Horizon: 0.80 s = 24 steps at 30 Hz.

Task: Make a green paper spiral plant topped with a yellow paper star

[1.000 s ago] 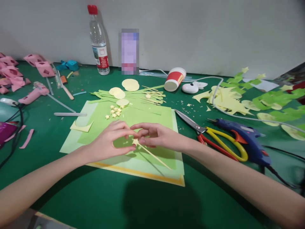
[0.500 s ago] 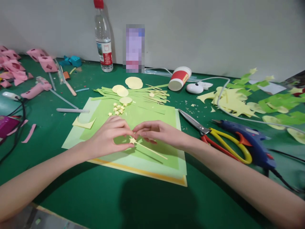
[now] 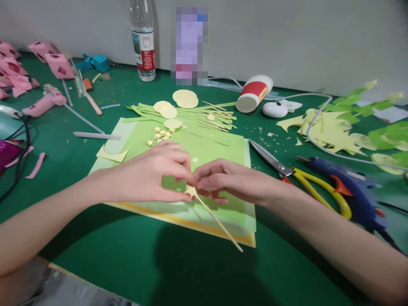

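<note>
Between my hands, over the green paper sheets [image 3: 134,148], is a small pale yellow paper star [image 3: 191,191]. A thin pale yellow strip [image 3: 219,222] trails from it towards the front right; whether this is paper or a stick I cannot tell. My left hand [image 3: 161,172] pinches the star between thumb and forefinger. From the right, the thumb and bent fingers of my right hand [image 3: 234,180] close on the star's upper right side, partly hiding it. Several finished paper stars [image 3: 161,135] lie in a cluster just beyond my left hand.
Yellow paper discs [image 3: 185,98] and green strips [image 3: 140,113] lie behind the sheets. Scissors [image 3: 270,159] and a blue glue gun [image 3: 347,187] are at right. Beyond stand a bottle [image 3: 143,51] and a tipped paper cup [image 3: 253,94]. A pink glue gun [image 3: 44,104] lies left.
Both hands have come nearer and slightly right with the star. Its trailing strip has swung to point more steeply towards me. The camera view has shifted downward.
</note>
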{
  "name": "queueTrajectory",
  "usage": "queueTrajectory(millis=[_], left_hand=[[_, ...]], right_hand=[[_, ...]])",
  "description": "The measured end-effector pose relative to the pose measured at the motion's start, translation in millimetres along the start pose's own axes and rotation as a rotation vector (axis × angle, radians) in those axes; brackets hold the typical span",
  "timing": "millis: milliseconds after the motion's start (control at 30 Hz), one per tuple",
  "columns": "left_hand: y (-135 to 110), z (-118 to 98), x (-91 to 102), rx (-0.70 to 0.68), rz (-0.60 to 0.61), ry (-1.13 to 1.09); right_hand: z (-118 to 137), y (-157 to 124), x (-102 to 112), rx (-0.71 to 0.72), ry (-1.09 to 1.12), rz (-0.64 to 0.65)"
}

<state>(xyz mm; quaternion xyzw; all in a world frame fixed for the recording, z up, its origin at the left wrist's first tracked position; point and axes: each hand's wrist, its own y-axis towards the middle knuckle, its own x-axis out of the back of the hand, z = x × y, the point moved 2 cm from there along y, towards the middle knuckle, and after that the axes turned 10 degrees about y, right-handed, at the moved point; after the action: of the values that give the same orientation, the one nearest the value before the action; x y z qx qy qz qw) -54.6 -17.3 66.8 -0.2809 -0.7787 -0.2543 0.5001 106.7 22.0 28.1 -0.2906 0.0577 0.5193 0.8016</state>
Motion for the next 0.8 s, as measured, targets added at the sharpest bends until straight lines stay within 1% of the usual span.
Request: queueTrajectory(millis=[67,200,367,500,800], left_hand=[[4.7,-3.8,6.0,-0.019,0.053,-0.001],[14.8,-10.6,16.5,-0.077,0.101,-0.043],[22.2,-17.2,24.1,-0.076,0.212,-0.098],[24.5,-20.3,25.2,-0.107,0.213,-0.129],[25.2,-15.6,17.2,-0.144,0.183,-0.116]], right_hand=[[2.4,-4.5,-3.0,0.009,0.041,0.021],[6.7,-13.3,-8.0,0.002,0.056,0.032],[9.6,-20.4,-10.3,-0.041,0.044,0.084],[10.7,-21.4,-11.4,-0.075,0.03,0.089],[10.0,-22.0,-11.7,-0.124,-0.035,0.059]])
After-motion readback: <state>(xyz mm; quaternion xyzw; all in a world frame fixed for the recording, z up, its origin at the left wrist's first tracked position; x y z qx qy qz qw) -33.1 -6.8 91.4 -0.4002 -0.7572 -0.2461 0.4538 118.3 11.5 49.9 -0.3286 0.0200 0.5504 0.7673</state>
